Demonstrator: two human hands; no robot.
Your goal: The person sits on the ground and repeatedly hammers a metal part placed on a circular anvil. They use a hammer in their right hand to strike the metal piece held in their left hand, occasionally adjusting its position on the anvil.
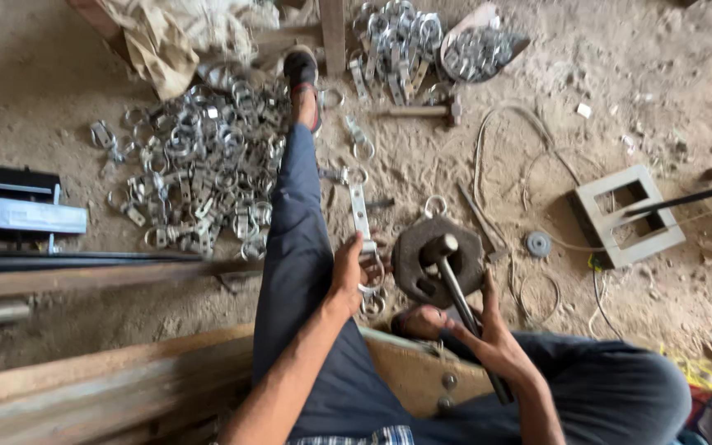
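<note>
Grey metal clamp pieces, each a flat strap with a ring at its end, lie in a large heap [199,165] on the sandy floor [620,91] in the upper left of the frame, with a smaller pile [397,41] at the top centre. At the lower centre, the left hand [348,276] has its fingers closed around one such ringed strap clamp [366,255], held just left of a dark, round, rusty iron block [434,262] resting on the floor. The right hand [488,334] has its fingers wrapped around the dark handle of a steel hammer [455,284], whose head sits on top of the block. A second wooden-handled hammer [422,110] lies near the top centre, and a grey rectangular concrete block [630,216] sits at the right. The person's outstretched leg in dark blue trousers [298,239] runs up the middle.
</note>
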